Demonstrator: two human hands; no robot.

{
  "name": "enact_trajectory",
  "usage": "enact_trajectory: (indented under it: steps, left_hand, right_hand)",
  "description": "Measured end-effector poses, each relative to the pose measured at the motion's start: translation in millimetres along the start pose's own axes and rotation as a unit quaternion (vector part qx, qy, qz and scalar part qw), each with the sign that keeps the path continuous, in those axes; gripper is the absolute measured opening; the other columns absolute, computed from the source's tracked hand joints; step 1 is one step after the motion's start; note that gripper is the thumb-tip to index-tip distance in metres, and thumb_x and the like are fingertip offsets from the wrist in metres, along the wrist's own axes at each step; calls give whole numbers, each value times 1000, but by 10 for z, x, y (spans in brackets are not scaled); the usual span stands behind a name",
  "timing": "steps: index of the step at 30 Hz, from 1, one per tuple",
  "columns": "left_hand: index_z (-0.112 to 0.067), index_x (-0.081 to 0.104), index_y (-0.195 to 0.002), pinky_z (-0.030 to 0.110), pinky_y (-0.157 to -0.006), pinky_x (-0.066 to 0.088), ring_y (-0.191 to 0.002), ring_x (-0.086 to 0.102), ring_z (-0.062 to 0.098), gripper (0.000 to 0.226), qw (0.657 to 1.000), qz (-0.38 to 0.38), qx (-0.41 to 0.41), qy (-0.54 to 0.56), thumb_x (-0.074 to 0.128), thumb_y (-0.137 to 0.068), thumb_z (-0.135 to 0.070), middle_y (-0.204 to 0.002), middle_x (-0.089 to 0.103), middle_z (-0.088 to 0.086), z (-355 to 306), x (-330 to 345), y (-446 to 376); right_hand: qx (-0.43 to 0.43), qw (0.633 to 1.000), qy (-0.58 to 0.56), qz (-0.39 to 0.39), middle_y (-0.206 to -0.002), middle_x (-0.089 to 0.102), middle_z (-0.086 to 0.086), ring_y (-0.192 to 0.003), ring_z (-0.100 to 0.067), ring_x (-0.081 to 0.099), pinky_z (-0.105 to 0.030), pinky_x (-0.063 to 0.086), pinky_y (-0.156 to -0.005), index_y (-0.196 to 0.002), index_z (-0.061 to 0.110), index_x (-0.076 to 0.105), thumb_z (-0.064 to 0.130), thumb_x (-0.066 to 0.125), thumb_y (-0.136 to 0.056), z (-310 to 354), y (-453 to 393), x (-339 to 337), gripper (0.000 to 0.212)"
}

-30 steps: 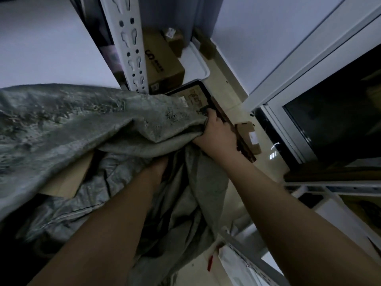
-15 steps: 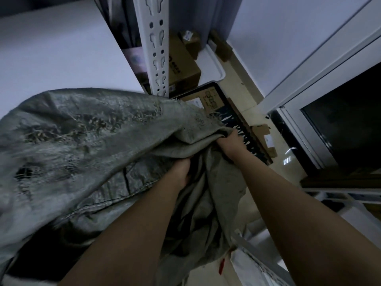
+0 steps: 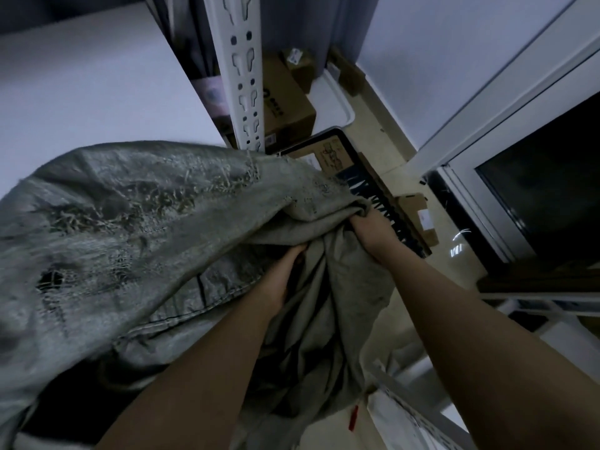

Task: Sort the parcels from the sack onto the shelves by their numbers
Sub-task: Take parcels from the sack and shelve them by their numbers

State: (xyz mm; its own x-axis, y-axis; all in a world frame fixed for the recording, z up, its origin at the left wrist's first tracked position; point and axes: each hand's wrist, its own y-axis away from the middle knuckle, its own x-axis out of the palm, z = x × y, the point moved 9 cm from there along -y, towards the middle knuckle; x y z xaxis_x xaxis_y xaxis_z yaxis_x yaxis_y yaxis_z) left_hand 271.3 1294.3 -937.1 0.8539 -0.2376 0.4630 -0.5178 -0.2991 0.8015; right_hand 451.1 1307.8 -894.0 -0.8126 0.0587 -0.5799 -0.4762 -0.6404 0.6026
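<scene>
Now, from the head camera, both hands are in the grey woven sack, which drapes across the left and middle of the view. The right hand has its fingers curled over a bunched fold of the sack's rim and grips it; the left hand reaches in under the cloth just to the left of that grip and slightly nearer the person, its fingertips hidden by the folds, so whether it holds anything cannot be told. Just beyond the right hand's grip lies a dark flat crate with a printed cardboard parcel in it, and a small brown box sits on the floor to the right of that hand. Farther off, past the crate, a white slotted shelf post stands with a brown carton behind it. Compared with a second ago, the sack has risen and spread, covering the pale cardboard that showed under its left fold, and the left hand has come out from under the rim into sight; since half a second ago the hands have hardly moved.
</scene>
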Motion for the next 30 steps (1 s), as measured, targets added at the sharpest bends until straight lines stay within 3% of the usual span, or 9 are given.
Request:
enact_trajectory:
  steps: [2,6,9,13,18,20,22,26,30]
  left_hand:
    - [-23,72,-100,33,-86,52,-100,65,19,33,994,-92,-5,-55,62,-85,-51,-103,72,0,-29,-267,177]
    - [-20,59,-115,30,-77,47,-98,59,19,41,977,-207,-32,-36,63,-85,-48,-106,65,3,44,-829,672]
    - [-22,61,-107,32,-80,47,-94,60,19,34,973,-222,-64,-26,63,-85,-48,-103,65,2,183,-1074,1041]
    - [-22,62,-91,36,-87,45,-88,60,20,33,964,-245,-101,-6,64,-81,-53,-94,64,3,305,-1255,1462]
    - [-14,63,-95,37,-81,49,-88,61,25,44,967,-220,-120,38,58,-84,-56,-98,66,8,363,-1149,1985]
    - [-8,62,-106,41,-83,51,-97,62,29,51,969,-206,-114,67,60,-83,-54,-109,65,12,339,-1004,2197]
    - [-5,63,-115,42,-89,51,-104,62,32,60,973,-182,-106,89,60,-82,-55,-113,67,16,276,-823,2428]
    - [-8,70,-96,36,-83,49,-89,62,30,58,982,-169,-74,42,58,-79,-62,-84,74,14,87,-505,2879]
    - [-10,67,-110,34,-67,53,-94,62,31,64,988,-133,-66,-36,63,-75,-63,-107,68,16,-53,-115,3291]
  right_hand:
    - [21,999,27,-12,-128,56,-14,-111,-33,54,-41,45,-93,-128,15,52,40,40,-98,24,122,-25,40]
    - [36,996,48,-60,-135,50,-16,-116,-35,52,-37,41,-83,-141,12,31,40,46,-97,185,365,-73,55]
    - [33,995,93,-26,-154,27,-16,-136,-38,32,-53,31,-107,-153,16,4,49,58,-89,349,554,39,89]
    - [-2,974,224,-41,-161,2,-10,-147,-33,5,-57,11,-114,-153,19,-9,46,66,-84,539,894,137,106]
    - [-53,985,93,-138,-147,37,-12,-135,-29,35,-43,29,-110,-145,13,31,32,60,-89,633,1567,263,66]
    - [11,992,-115,-47,-132,53,-14,-123,-32,49,-40,40,-104,-133,9,46,28,57,-94,557,1838,480,45]
    - [120,946,-290,76,-130,56,-9,-123,-32,50,-39,40,-103,-131,13,48,40,53,-96,524,2211,768,44]
    - [222,897,-339,175,-94,64,2,-95,-26,62,-39,51,-84,-95,29,62,77,55,-74,540,2953,837,52]
    - [192,883,-380,198,-108,71,-4,-104,-26,62,-41,52,-92,-105,27,70,74,63,-69,725,3339,606,60]
